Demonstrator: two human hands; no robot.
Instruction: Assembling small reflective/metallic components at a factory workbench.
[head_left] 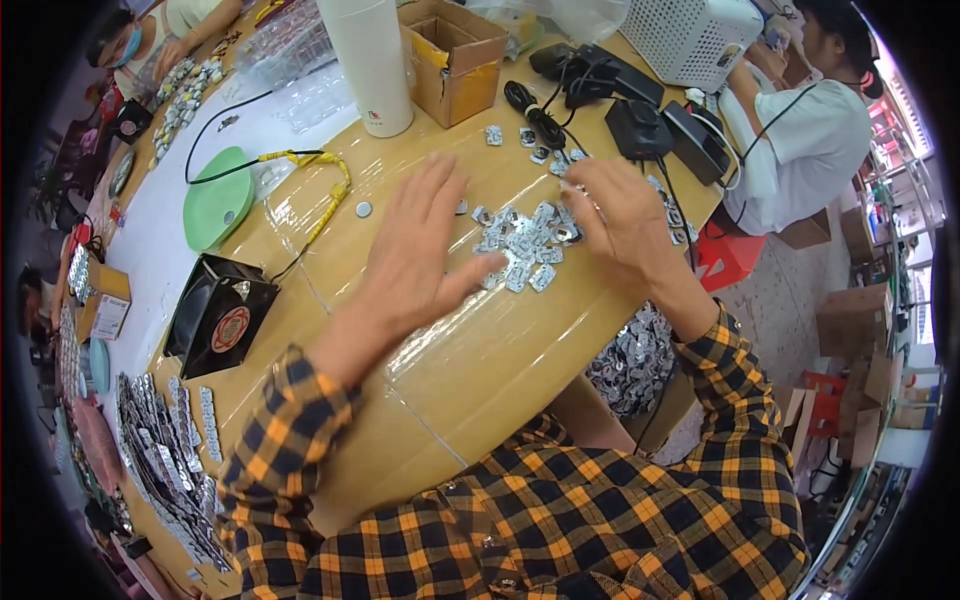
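Observation:
My left hand point(420, 245) hovers over the table just left of a loose pile of small silver metal parts point(522, 250). Its fingers are stretched out, the thumb spread toward the pile, and nothing is in it. At the pile's right edge is my right hand point(628, 218), its fingers curled and the thumb drawn up near their tips. Whatever lies between those fingertips is too small to make out. A few more silver parts point(494, 135) lie scattered beyond the pile, and a round silver disc point(363, 209) rests left of my left hand.
A black fan point(222, 318), green plate point(218, 200), white cylinder point(370, 70), cardboard box point(452, 65) and black power adapters point(638, 130) surround the work area. Metal strips point(165, 460) lie at left. A box of metal parts point(635, 365) sits below the table's right edge. Two people work across the table.

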